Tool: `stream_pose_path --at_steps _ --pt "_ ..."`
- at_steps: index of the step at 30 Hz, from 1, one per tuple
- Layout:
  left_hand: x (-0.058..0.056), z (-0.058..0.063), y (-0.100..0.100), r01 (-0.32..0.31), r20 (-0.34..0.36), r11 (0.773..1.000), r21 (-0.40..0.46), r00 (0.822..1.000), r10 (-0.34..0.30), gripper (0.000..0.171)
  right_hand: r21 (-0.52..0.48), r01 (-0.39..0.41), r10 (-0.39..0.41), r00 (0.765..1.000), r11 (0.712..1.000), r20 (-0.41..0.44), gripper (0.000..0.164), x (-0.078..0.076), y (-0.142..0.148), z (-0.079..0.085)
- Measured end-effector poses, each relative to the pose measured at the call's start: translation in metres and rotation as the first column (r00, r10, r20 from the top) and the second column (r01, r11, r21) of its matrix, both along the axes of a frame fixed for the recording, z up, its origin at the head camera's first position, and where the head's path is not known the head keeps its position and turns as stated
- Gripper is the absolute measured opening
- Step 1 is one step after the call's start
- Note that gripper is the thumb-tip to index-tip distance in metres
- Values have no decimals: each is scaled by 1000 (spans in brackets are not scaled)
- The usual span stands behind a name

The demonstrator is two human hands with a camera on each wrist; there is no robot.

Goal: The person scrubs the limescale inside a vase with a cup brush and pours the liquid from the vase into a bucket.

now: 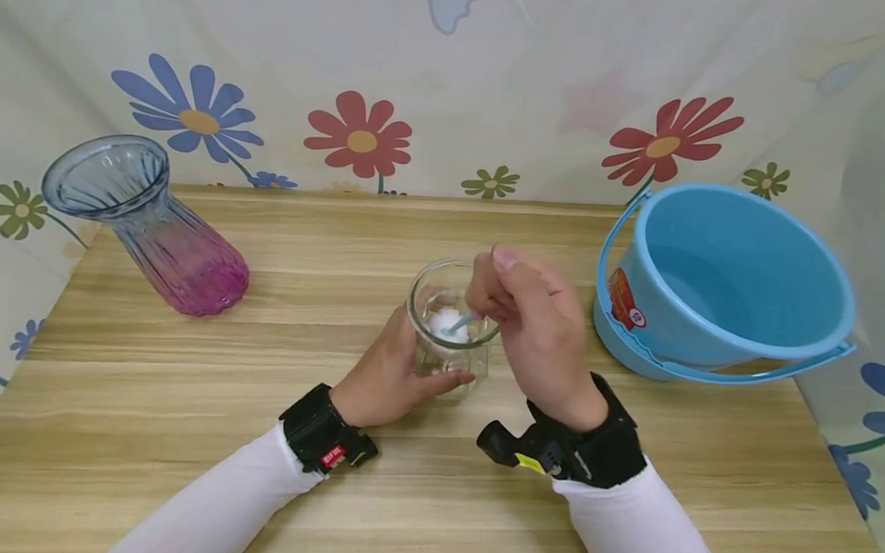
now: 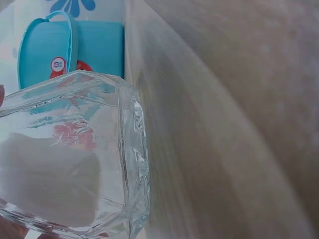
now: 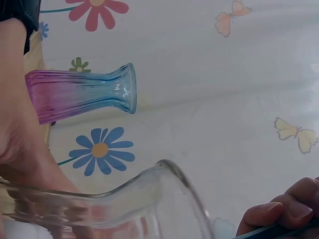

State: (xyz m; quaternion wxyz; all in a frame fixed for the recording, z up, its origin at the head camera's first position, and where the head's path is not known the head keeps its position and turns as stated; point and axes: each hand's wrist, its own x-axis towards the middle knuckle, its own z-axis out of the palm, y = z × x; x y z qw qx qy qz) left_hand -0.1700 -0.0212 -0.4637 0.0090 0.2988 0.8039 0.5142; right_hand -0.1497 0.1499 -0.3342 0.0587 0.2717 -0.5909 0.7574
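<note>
A clear glass jar with a round rim stands on the table in front of me. My left hand grips the jar's left side, thumb across the near face. Inside the jar sits the white head of a bottle brush; its light blue handle rises toward the rim. Above the rim, my right hand holds that handle with curled fingers. In the left wrist view, the jar's faceted glass fills the lower left, the white head blurred through it. The right wrist view shows curled fingers round the handle.
A blue bucket with its handle lowered stands on the right. On the left is a ribbed glass vase, blue above and pink below. A flower-patterned cloth hangs behind the wooden table.
</note>
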Motion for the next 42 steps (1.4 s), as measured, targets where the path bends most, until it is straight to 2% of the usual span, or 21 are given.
stream_pose_path --at_steps 6,11,14,20,27,34,42 --pt "1 1 0 6 13 1000 8 1000 -7 95 -58 -21 18 998 998 -55 44 7 5 7" --pt "3 1 0 -17 25 1000 -18 1000 17 96 -94 -69 60 994 993 -93 43 11 5 12" --pt "4 2 -1 -27 36 999 -21 999 28 96 -96 -91 80 990 991 -116 44 9 4 11" --pt "3 2 -1 -17 31 1000 -2 999 17 94 -93 -79 70 993 993 -93 46 2 1 1" --pt "1 3 0 -3 10 1000 -1 1000 3 95 -51 -98 94 993 994 -73 38 -2 -5 -6" --pt "0 4 1 13 -20 1000 -5 1000 -13 99 37 -124 126 991 992 -41 38 -2 -7 -5" --pt "-2 2 1 21 -21 1000 8 1000 -21 103 152 -90 93 995 984 -16 38 -1 -7 -3"
